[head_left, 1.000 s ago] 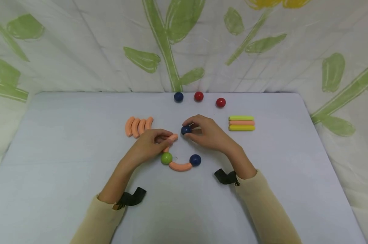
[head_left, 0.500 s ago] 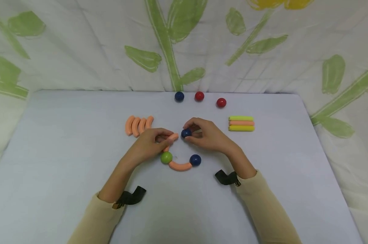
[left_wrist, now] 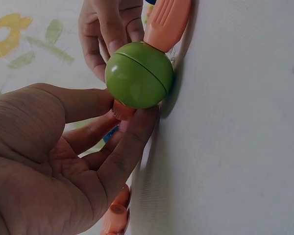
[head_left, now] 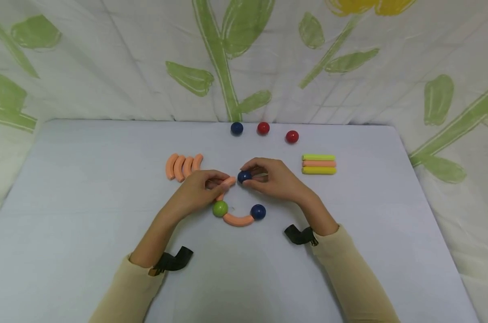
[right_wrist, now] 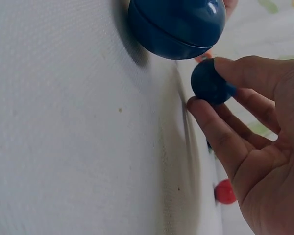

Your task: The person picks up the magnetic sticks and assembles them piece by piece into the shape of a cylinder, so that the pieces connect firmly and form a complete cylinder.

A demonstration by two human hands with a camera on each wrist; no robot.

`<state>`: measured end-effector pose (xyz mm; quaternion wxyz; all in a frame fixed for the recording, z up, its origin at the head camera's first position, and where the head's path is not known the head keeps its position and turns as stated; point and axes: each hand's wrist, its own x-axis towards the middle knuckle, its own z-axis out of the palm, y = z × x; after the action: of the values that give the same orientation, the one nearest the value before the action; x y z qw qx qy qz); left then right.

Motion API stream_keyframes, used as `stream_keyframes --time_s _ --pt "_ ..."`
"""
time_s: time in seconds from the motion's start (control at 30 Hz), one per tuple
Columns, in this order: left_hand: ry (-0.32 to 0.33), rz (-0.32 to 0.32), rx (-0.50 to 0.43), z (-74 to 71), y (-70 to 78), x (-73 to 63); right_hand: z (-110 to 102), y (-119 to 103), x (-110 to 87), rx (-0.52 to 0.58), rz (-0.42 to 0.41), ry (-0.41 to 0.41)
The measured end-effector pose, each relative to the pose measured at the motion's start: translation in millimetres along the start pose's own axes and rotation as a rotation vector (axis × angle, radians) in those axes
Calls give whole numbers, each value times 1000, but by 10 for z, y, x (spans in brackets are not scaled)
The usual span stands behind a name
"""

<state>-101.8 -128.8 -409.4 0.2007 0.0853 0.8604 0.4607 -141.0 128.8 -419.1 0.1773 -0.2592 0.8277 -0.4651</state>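
With thumb and fingers my left hand pinches a curved orange piece. One end of that piece meets a green ball; its other end points at a dark blue ball. My right hand pinches this blue ball between thumb and fingers, close to the orange end; whether they touch I cannot tell. A second curved orange piece links the green ball to another blue ball on the table. In the left wrist view the green ball hides most of the held piece.
Several curved orange pieces lie in a row behind my left hand. Three straight sticks lie to the right. Along the back edge sit a blue ball and two red balls. A patterned cloth hangs behind the table.
My right hand has come slightly nearer to me with the blue ball, then slightly left, closer to the orange piece's end. My left hand stays almost still.
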Motion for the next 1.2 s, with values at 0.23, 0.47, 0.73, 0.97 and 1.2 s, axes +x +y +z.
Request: stream_keyframes --time_s 0.23,0.47,0.73,0.97,1.2 --pt "0 5 -1 -2 4 1 36 -22 21 26 3 -1" --pt "-1 11 16 -1 17 19 37 -18 20 -10 -11 -18" --pt "8 20 46 16 -3 1 55 -27 16 -32 -4 -21" --pt "-21 -14 48 -17 22 -33 74 -60 18 -9 -23 -17" --pt "-49 -27 69 -33 61 -62 108 -48 20 21 -63 -25"
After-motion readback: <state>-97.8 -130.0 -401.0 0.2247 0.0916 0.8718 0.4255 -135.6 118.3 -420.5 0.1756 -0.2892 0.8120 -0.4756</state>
